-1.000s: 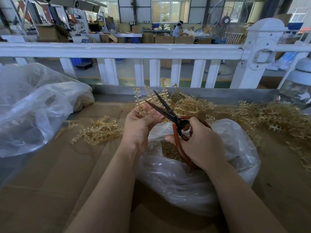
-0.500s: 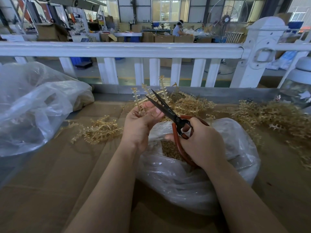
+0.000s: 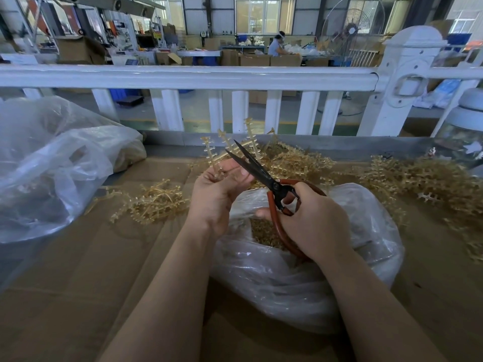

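Above your left grip [image 3: 217, 197], pinching an upright sprue [image 3: 211, 155], your right grip [image 3: 313, 223] is holding parted scissors [image 3: 257, 169] aimed leftward.

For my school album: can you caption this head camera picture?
Left hand holds a tan plastic sprue while right hand holds red-handled scissors above a clear bag.

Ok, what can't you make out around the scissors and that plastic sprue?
Head view only:
Sprue base: hidden inside the left hand.
Scissors handle loops: mostly covered by the right hand.
Clear bag contents: mostly hidden by both hands and wrinkled film.
White-lidded container, right edge: cut off by frame.
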The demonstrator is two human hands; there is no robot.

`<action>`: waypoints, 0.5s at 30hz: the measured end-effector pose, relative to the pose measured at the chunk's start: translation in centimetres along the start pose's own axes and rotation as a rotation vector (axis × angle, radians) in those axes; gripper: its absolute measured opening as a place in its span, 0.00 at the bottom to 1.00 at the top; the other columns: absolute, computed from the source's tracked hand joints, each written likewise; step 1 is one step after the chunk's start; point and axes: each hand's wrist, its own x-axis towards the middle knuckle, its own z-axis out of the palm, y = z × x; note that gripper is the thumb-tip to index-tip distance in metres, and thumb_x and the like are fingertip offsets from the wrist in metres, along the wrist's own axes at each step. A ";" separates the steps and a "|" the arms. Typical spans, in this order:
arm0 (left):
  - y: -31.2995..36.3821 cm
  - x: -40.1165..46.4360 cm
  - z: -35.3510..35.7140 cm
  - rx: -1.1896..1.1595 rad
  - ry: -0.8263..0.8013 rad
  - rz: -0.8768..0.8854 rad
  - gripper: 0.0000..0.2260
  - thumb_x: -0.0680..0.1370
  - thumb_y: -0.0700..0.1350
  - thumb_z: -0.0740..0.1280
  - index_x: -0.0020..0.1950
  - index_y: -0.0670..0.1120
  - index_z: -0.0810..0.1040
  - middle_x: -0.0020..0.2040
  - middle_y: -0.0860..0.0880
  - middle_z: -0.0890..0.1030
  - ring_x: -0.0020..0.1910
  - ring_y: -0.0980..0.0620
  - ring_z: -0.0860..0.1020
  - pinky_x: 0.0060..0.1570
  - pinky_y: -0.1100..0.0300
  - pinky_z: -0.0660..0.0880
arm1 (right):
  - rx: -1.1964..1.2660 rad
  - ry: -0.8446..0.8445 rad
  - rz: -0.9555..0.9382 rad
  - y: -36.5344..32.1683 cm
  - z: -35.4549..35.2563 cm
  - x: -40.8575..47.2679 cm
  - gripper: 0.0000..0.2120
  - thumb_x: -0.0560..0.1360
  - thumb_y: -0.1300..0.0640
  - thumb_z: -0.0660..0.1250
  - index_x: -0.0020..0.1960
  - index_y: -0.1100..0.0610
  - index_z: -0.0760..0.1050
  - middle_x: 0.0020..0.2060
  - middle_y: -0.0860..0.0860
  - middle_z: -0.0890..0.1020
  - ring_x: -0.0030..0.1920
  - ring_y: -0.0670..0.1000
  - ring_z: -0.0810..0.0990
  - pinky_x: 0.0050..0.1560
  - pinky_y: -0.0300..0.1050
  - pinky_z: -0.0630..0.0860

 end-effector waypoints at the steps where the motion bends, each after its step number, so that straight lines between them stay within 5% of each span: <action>1: 0.1 0.0 0.0 -0.008 0.000 -0.006 0.08 0.67 0.35 0.71 0.35 0.47 0.85 0.39 0.48 0.85 0.41 0.53 0.84 0.44 0.64 0.79 | -0.014 -0.001 0.008 0.0 0.0 0.0 0.33 0.61 0.19 0.55 0.42 0.48 0.69 0.30 0.35 0.68 0.31 0.37 0.66 0.31 0.31 0.60; 9: 0.2 -0.2 0.2 -0.031 0.024 -0.064 0.06 0.67 0.32 0.70 0.35 0.43 0.80 0.35 0.47 0.84 0.36 0.53 0.83 0.41 0.64 0.80 | -0.086 0.022 0.018 0.5 0.2 0.1 0.34 0.61 0.17 0.53 0.42 0.47 0.68 0.30 0.38 0.70 0.30 0.38 0.68 0.29 0.35 0.63; 15: 0.0 -0.1 0.1 0.013 0.020 -0.048 0.15 0.72 0.29 0.67 0.32 0.45 0.82 0.36 0.48 0.84 0.36 0.53 0.83 0.41 0.64 0.80 | -0.115 0.021 0.018 0.7 0.4 0.2 0.30 0.63 0.19 0.59 0.40 0.46 0.66 0.27 0.39 0.70 0.29 0.37 0.67 0.27 0.36 0.61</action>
